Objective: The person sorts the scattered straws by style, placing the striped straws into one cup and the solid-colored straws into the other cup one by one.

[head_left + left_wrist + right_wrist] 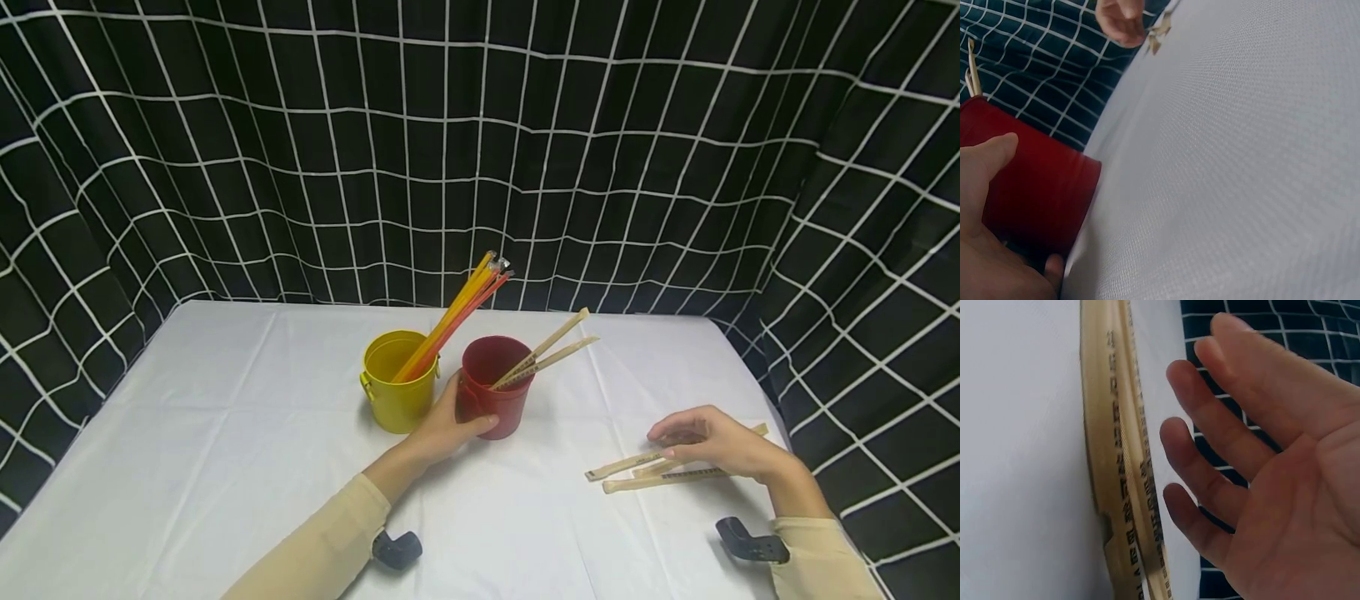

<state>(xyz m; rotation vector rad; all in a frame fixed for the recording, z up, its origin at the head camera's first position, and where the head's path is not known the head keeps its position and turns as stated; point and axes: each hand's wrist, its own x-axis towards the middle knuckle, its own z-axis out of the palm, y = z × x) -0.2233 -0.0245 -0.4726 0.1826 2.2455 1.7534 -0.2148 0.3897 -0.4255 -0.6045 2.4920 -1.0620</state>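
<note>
My left hand [442, 427] grips a small red bucket [512, 408] from its left side, the thumb lying across the front. Tan sticks [553, 343] with dark printing lean out of this bucket to the right. In the left wrist view the red bucket [1047, 187] stands on the white cloth. At the right, my right hand [716, 439] hovers over several similar printed tan sticks [637, 482] lying on the table. The right wrist view shows its fingers [1204, 475] spread and relaxed beside the sticks [1102, 425], holding nothing.
A yellow bucket [397, 408] stands close to the left of the red one. Yellow and orange sticks [453, 323] with silvery ends rise from it. White cloth [225, 433] covers the table, and a black curtain [420, 150] with a white grid surrounds it.
</note>
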